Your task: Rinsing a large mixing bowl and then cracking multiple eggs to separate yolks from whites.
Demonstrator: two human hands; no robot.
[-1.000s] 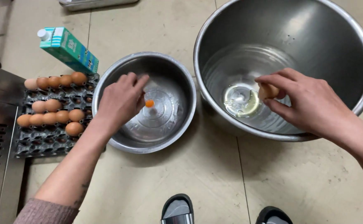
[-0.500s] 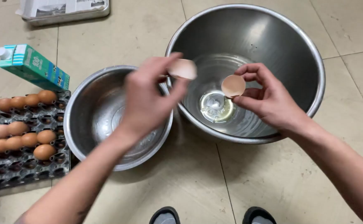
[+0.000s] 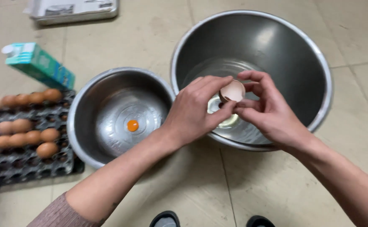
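My left hand (image 3: 194, 110) and my right hand (image 3: 264, 110) meet over the large steel bowl (image 3: 318, 63), both pinching brown eggshell halves (image 3: 232, 91) fitted together between the fingertips. Egg white lies at the bottom of the large bowl, mostly hidden behind my hands. To the left stands a smaller steel bowl (image 3: 87, 105) with a single orange yolk (image 3: 132, 125) on its bottom.
A dark egg tray (image 3: 28, 162) with several brown eggs (image 3: 47, 149) lies on the floor at the left. A teal carton (image 3: 41, 66) lies behind it. A metal tray (image 3: 72, 10) sits at the top left. My slippers show at the bottom edge.
My left hand dropped the yolk into the small bowl, then carried its shell half right to meet the shell in my right hand over the large bowl.
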